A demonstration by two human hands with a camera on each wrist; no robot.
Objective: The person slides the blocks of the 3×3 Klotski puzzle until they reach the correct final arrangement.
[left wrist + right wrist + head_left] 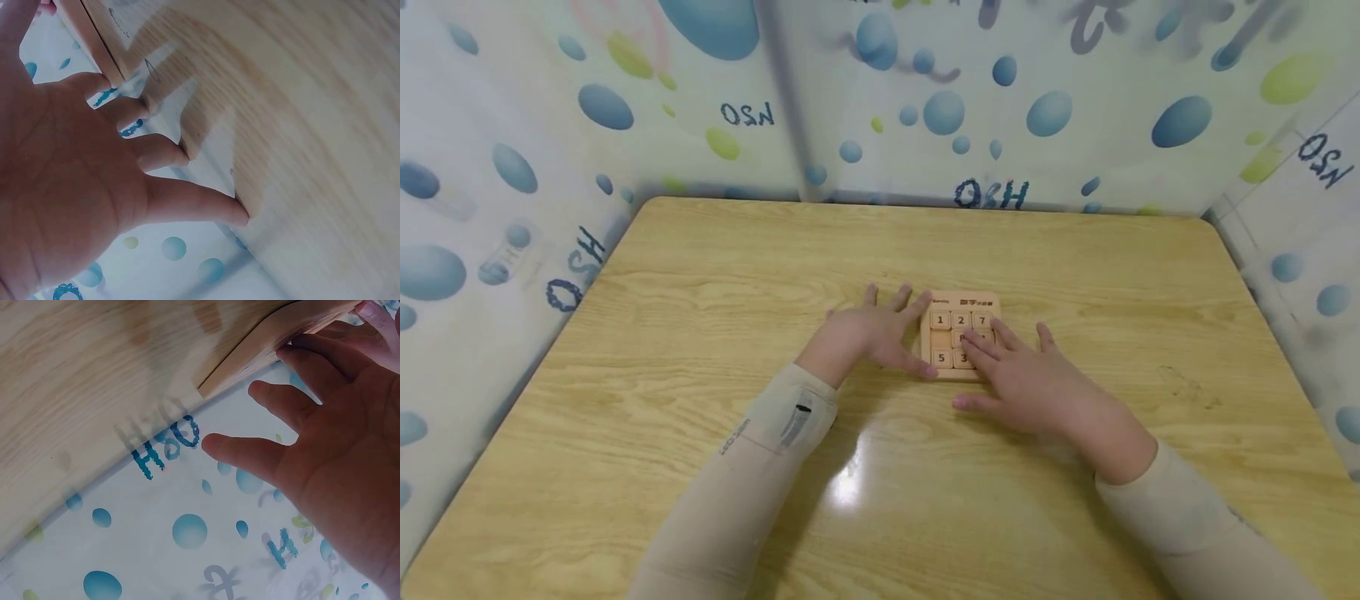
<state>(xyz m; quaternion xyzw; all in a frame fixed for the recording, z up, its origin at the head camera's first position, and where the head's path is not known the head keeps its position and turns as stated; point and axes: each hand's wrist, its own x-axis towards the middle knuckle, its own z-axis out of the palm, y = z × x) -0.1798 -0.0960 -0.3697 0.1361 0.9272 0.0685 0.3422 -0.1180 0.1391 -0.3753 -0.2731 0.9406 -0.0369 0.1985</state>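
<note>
A wooden number slide puzzle (pixel 940 339) lies on the table, with dark print along its top rim. Its top row reads 1, 2, 7; the middle row has a bare slot at left, then a partly covered 8 tile (pixel 958 338); 5 and 3 show at bottom. My left hand (pixel 880 331) is spread at the puzzle's left edge, index fingertip and thumb touching the frame, other fingertips down on the wood. My right hand (pixel 1033 383) reaches over from the right, extended fingers on the tiles, hiding the lower right ones. Its thumb sticks out below the frame.
The wooden table (pixel 700 275) has rounded far corners. White sheeting (pixel 902 92) with blue and green spots and lettering stands behind it and along both sides. Light-coloured sleeves (pixel 722 492) cover both forearms. A glare patch shines on the wood between the arms.
</note>
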